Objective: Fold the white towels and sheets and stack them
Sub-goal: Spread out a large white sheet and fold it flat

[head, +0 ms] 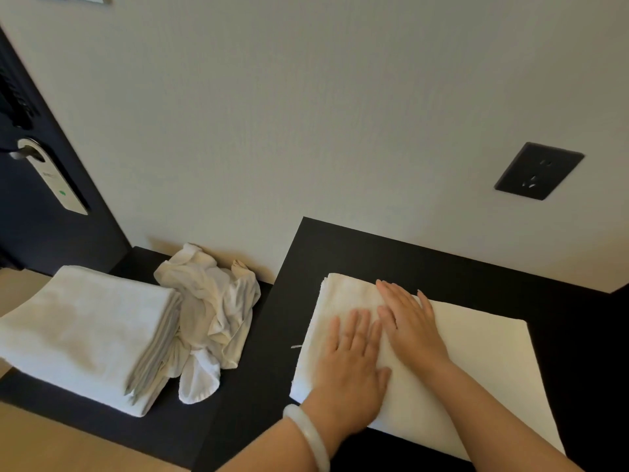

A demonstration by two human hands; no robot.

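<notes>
— How far along is the job, as you see it from there?

— I go from the left. On the low dark shelf (163,434) lies a stack of folded towels (88,332), several layers with quite even edges. I judge this part as done. Touching its right side is a crumpled pile of white cloth (211,311), not folded at all. How many pieces are in it, I cannot tell.

— And the hands?

— Both lie on the towel (476,362) that is on the higher dark table (374,247). My left hand (354,362), with a pale bracelet (309,434) on the wrist, is flat with straight fingers and presses the left part of the towel. My right hand (408,318) is flat too, just beside it and a little farther from me. Neither hand grasps anything. The towel looks thicker on its left part than on its right. I think I am smoothing a fold, so this piece is half finished and not yet on the stack.

— Any baskets or boxes?

— None that I can see. The linen lies directly on the shelf and the table. On the wall at the right there is only a dark socket (539,171).
</notes>
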